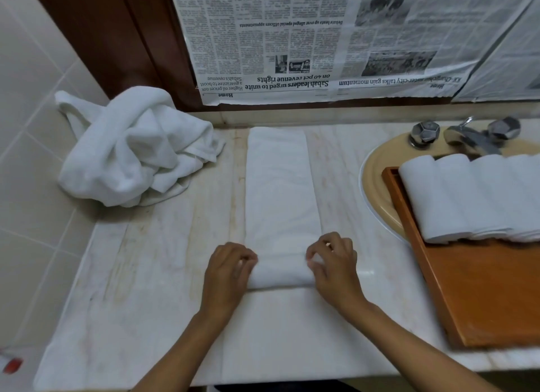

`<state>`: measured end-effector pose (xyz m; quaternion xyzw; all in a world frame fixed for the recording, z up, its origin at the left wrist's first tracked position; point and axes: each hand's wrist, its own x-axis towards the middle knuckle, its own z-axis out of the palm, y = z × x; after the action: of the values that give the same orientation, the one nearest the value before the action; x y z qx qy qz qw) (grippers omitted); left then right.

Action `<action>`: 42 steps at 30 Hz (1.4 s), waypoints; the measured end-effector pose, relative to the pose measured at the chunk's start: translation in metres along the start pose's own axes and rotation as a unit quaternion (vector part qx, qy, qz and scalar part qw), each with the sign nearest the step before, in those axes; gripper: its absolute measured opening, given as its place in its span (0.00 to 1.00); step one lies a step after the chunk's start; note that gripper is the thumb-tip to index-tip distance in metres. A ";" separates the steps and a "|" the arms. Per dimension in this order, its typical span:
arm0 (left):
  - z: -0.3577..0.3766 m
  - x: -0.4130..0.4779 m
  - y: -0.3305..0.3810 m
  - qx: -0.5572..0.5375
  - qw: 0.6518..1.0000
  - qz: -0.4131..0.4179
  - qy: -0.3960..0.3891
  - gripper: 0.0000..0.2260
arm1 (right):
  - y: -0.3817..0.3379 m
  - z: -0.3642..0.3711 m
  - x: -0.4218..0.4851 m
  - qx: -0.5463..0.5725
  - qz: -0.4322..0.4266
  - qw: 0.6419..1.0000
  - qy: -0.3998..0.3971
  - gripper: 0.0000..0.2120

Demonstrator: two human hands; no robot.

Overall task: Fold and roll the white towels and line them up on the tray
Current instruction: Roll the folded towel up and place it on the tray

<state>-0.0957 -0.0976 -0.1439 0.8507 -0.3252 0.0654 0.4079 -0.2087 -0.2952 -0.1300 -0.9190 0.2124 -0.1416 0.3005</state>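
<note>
A white towel, folded into a long narrow strip, lies on the marble counter and runs away from me. Its near end is curled into a short roll. My left hand grips the roll's left end and my right hand grips its right end. At the right, a wooden tray rests over the sink. Several rolled white towels lie side by side along the tray's far part. A heap of unfolded white towels sits in the counter's far left corner.
A beige sink with a chrome tap lies under the tray at the far right. Newspaper covers the mirror behind the counter. A tiled wall borders the left side. The counter's front edge is close to my body.
</note>
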 end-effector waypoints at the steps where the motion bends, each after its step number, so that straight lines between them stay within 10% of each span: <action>1: 0.002 -0.003 -0.001 0.030 0.998 0.054 0.010 0.06 | 0.003 0.001 -0.005 -0.047 -0.076 0.995 0.031 0.08; 5: 0.000 -0.020 -0.011 0.065 0.990 0.124 0.020 0.11 | 0.024 0.003 -0.026 -0.126 -0.231 0.963 0.061 0.10; 8: -0.003 -0.025 -0.022 0.077 0.985 0.153 -0.016 0.17 | 0.038 0.008 -0.029 -0.177 -0.253 0.950 0.039 0.23; 16: -0.013 0.005 -0.029 0.061 0.984 0.093 -0.136 0.23 | 0.039 0.006 0.009 -0.167 -0.275 0.947 -0.005 0.20; 23: -0.028 0.037 -0.022 -0.116 0.954 -0.109 -0.253 0.08 | 0.018 -0.022 0.036 0.068 -0.004 0.967 -0.244 0.12; 29: -0.009 0.048 -0.018 -0.030 0.997 0.013 -0.074 0.05 | 0.012 0.000 0.048 0.089 0.029 0.993 -0.075 0.06; 33: 0.000 0.033 -0.012 0.082 0.987 0.140 -0.007 0.07 | 0.010 0.007 0.033 -0.054 -0.138 0.988 0.052 0.04; 42: 0.004 0.028 -0.035 0.132 0.975 0.149 -0.097 0.25 | 0.038 0.009 0.030 -0.202 -0.249 0.947 0.015 0.26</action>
<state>-0.0533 -0.0984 -0.1585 0.8414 -0.4746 0.0853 0.2439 -0.1904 -0.3331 -0.1564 -0.9819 0.0057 -0.1794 0.0608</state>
